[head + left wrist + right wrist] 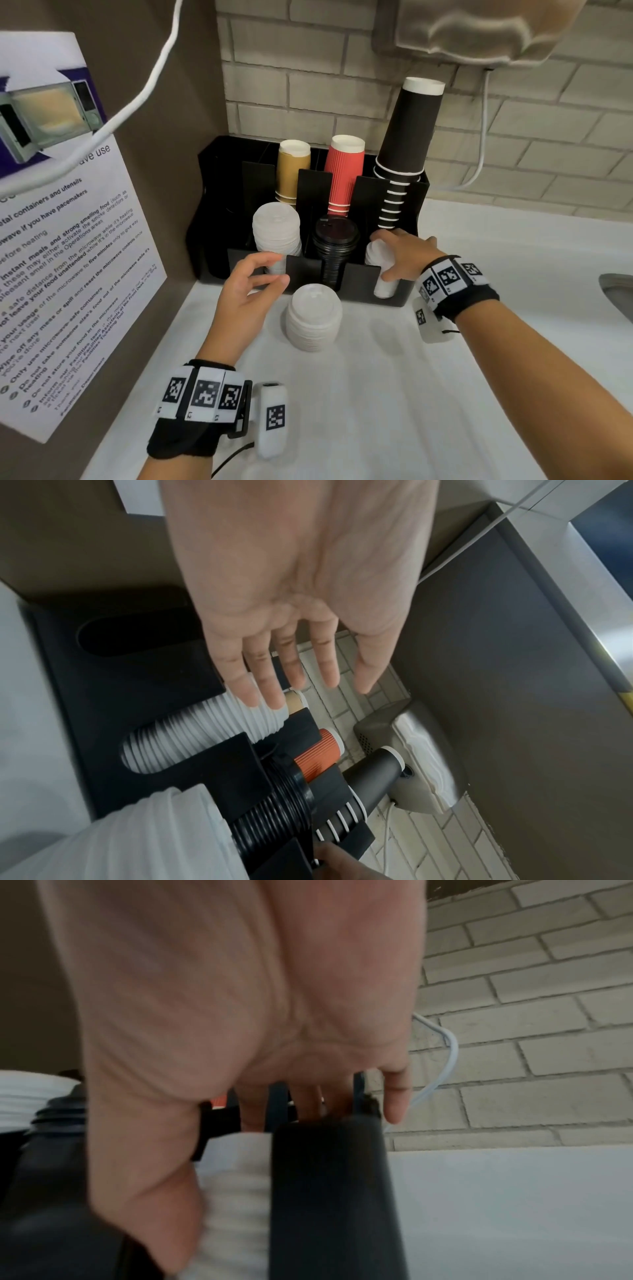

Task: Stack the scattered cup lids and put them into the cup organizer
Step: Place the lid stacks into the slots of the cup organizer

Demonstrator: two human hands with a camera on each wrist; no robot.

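Right grip (399, 255) curled round white lid stack (383, 274) in organizer (363, 286) slot at 3 o'clock, left grip (250, 291) spread, holding nothing, loose lid stack (313, 318) on table (445, 394)

I see a black plastic cup organizer (356, 284) standing upright against the wall, just beyond my fingers. A loose stack of white plastic cup lids (313, 317) sits upright on the white table (445, 394), just in front of the organizer, between my two sets of fingers and touched by neither. In the front right slot, a second stack of white lids (383, 284) sits under the fingers (390, 274) of my right hand (407, 253), thumb against its side. A taller white lid stack (275, 228) fills the front left slot, just behind my left fingers (270, 260). Black plastic lids (335, 246) fill the middle slot.
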